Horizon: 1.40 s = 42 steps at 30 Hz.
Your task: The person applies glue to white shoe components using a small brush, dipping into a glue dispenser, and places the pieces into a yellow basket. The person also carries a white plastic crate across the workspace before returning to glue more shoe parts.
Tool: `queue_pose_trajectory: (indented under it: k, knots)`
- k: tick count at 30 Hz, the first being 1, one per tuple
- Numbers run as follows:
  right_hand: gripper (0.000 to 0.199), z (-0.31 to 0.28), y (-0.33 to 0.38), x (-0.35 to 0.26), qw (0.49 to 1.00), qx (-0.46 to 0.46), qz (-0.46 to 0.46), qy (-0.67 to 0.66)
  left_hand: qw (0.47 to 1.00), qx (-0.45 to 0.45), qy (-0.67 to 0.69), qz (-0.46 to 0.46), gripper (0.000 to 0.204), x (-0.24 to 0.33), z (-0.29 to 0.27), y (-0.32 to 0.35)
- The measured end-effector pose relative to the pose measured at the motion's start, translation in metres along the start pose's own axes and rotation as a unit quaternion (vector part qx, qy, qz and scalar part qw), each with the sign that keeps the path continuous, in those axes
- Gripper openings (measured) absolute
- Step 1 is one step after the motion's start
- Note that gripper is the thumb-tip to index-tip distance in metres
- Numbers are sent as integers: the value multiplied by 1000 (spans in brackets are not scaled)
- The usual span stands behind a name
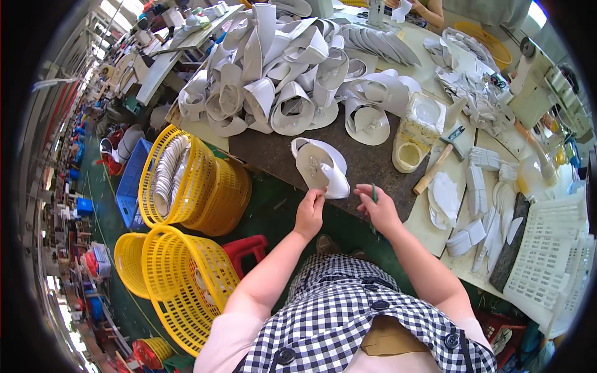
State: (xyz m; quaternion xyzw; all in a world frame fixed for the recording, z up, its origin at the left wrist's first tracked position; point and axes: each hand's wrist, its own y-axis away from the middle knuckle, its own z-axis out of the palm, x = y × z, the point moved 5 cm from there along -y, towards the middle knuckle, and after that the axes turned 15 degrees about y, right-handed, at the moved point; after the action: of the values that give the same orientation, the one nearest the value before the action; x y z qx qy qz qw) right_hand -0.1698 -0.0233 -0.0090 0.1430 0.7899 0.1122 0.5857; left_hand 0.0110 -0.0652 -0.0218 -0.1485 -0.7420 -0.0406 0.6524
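Note:
My left hand point(309, 214) pinches the near edge of a white shoe upper point(336, 163), which is held over the front edge of the dark work board point(264, 149). Its opening and pale lining face up. Just to the right, apart from the upper, my right hand point(382, 211) is closed around a slim green tool point(374, 194). Most of that tool is hidden in the fingers, so its kind cannot be made out. Behind the board's bare part lies a big heap of similar white uppers point(293, 109).
Right of the board stand a glue-stained container point(426, 112) and a hammer point(433, 169), with stacks of white cut pieces point(476, 189) and a white basket point(547, 261) beyond. Yellow baskets point(186, 292) and a red stool point(245, 252) stand at left. A co-worker's arm point(429, 13) shows at the far side.

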Motion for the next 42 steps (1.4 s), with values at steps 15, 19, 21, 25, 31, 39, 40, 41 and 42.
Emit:
queue_pose_trajectory:
  k: [15, 19, 21, 25, 31, 39, 40, 41, 42]
  knots:
    - [24, 33, -25, -23, 961, 6, 75, -267, 969, 14, -194, 150, 27, -14, -64, -103]
    - [23, 4, 0, -23, 933, 109, 33, -341, 938, 15, -320, 132, 26, -43, -79, -128]
    - [23, -10, 6, -5, 934, 181, 69, -300, 921, 26, -347, 176, 23, -32, -71, -138]
    - [18, 14, -29, 45, 930, 221, 150, -253, 914, 63, -323, 237, 20, -5, -79, -125]
    - [35, 11, -11, 35, 953, 174, 189, -158, 923, -90, -216, 306, 25, 48, -27, -80]
    - [52, -31, 55, 64, 932, 337, 117, -57, 933, -314, -84, 153, 29, 43, 12, -47]
    - [53, -35, 63, 54, 920, 374, 92, -70, 934, -332, -50, 123, 31, 39, 11, -43]
    - [53, -36, 68, 45, 911, 396, 87, -74, 933, -354, 15, 70, 33, 30, 8, -40]
    - [52, -38, 73, 38, 900, 420, 84, -78, 925, -376, 43, -31, 39, 30, 9, -34]
